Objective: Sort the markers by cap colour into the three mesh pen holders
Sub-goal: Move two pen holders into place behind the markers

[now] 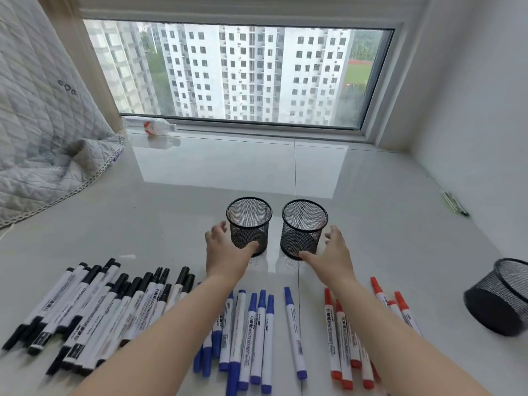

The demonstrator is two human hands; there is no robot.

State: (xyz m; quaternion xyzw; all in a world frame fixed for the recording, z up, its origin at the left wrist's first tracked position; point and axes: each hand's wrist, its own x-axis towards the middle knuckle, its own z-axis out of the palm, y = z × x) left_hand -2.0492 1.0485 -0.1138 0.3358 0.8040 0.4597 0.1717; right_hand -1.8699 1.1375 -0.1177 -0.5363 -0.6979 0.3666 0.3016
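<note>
A quilted blanket (pixel 37 115) hangs down at the far left, its hem lying on the glossy pale counter (pixel 200 181). Behind it, along the window (pixel 237 72), a clear plastic bottle (pixel 150 127) lies on its side. In the near left, the black-capped markers (pixel 94 312) lie in a loose heap, caps mostly pointing away from the person. The left hand (pixel 225 250) reaches forward with fingers spread, its thumb touching the lower front of the left mesh pen holder (pixel 248 224) and its fingers at the holder's left side; whether it grips it I cannot tell. Below the left forearm, the blue-capped markers (pixel 257 335) lie in a row. The middle mesh pen holder (pixel 304 227) stands upright just beside the first, the two apart by a narrow gap. The right hand (pixel 333 252) is spread wide beside it, thumb at the holder's base, fingers near its right side. The red-capped markers (pixel 343 338) lie partly under the right forearm. At the far right edge, the third mesh pen holder (pixel 503 298) lies tipped on its side, well apart from the others. A few thin pens (pixel 454 202) lie near the right wall.
</note>
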